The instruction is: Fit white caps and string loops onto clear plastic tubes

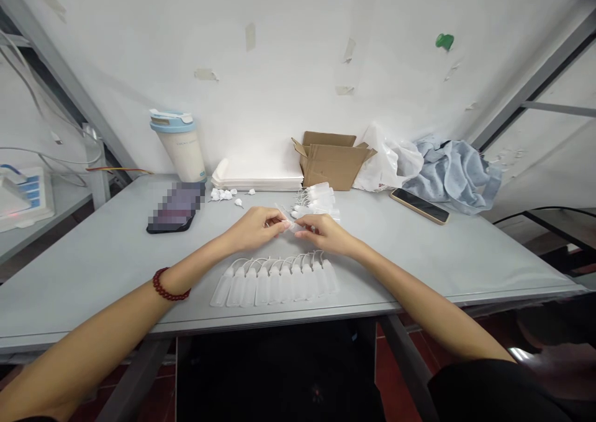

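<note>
In the middle of the table, my left hand [261, 224] and my right hand [323, 231] are close together, fingertips pinched on a small translucent plastic piece [293, 225]. The fingers cover much of it. Nearer me lies a row of several flat, frosted white plastic pieces [274, 283], each with a thin curved strand at its top. Just beyond my right hand is a pile of similar pieces [319, 198]. Several small white bits with thin tips [223, 194] lie beyond my left hand.
Along the wall stand a blue-lidded cup [181, 149], a stack of white sheets [258, 175], an open cardboard box [333, 164], a white plastic bag [388, 161] and a bluish cloth [454, 170]. One phone [174, 208] lies left, another phone [420, 206] right.
</note>
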Action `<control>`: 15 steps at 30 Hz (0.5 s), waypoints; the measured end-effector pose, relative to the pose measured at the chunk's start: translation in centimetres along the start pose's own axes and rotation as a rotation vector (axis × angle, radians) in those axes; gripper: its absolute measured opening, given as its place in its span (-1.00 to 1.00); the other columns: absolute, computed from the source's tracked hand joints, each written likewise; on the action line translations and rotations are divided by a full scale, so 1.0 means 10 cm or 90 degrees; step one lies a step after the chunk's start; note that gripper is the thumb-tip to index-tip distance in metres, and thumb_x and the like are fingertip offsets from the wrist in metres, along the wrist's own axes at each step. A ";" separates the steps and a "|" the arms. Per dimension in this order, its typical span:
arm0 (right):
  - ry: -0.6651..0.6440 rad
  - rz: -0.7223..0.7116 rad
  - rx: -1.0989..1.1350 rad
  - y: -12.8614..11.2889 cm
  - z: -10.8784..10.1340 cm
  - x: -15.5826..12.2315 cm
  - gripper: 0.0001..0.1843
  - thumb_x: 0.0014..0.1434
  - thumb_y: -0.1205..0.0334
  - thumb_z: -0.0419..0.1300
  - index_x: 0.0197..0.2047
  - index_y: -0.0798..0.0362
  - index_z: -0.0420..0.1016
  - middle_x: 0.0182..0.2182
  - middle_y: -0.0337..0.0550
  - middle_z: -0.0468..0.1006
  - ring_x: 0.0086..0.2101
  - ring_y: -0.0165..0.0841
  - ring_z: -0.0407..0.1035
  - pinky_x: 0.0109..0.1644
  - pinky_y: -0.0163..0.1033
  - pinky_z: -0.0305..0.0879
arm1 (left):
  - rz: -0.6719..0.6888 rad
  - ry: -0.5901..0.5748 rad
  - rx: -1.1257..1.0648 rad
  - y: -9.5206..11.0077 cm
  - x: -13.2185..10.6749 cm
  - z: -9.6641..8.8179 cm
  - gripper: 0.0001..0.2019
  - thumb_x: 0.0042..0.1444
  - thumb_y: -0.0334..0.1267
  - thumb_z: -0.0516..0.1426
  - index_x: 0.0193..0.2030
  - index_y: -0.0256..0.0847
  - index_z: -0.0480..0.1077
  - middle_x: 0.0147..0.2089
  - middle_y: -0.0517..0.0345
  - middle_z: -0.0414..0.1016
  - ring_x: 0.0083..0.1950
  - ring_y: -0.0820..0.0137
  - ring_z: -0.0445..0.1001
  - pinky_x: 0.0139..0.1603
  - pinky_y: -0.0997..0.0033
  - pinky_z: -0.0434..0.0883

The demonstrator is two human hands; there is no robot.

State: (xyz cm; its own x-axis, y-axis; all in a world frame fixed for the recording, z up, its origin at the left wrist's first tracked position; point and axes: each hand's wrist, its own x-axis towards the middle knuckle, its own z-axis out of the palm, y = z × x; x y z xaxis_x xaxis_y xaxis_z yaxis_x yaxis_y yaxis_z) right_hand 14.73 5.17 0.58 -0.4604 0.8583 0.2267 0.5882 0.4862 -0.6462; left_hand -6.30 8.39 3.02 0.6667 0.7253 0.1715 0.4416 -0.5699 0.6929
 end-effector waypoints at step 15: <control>0.041 0.090 0.228 -0.09 -0.06 -0.02 -0.50 0.22 -0.15 0.01 -0.48 0.11 0.38 -0.58 -0.30 0.23 -0.56 -0.49 -0.01 -0.47 -0.31 -0.06 | 0.014 0.028 -0.150 0.04 0.00 -0.01 -0.77 0.13 -0.13 0.13 -0.24 -0.24 0.52 -0.23 0.09 0.57 -0.29 0.38 0.50 -0.24 0.41 0.46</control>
State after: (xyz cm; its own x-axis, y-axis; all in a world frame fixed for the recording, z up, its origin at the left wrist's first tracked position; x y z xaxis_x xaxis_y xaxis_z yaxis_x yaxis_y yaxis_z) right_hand 14.69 4.67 1.59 -0.3415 0.9269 0.1555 0.3688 0.2843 -0.8849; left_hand -6.22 8.20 3.41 0.6459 0.7326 0.2150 0.2718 -0.4838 0.8319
